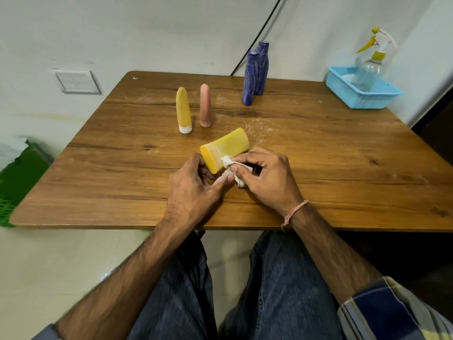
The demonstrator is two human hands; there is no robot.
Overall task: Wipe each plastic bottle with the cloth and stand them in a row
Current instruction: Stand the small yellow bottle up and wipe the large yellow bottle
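A wide yellow plastic bottle [228, 147] is tilted on its side just above the wooden table [98, 168]. My left hand [193, 185] holds it from below at its near end. My right hand [267, 175] pinches a crumpled white cloth [234, 168] against the bottle's lower side. Farther back a slim yellow bottle with a white cap [183, 110] and a pink bottle [205, 105] stand upright side by side. Two blue bottles [255, 74] stand close together at the back.
A light blue basket [362, 94] at the back right corner holds a clear spray bottle [370, 67] with a yellow nozzle. A black cable [257, 38] runs down the wall behind the table. A green object [14, 182] lies on the floor at left. White dust streaks mark the tabletop.
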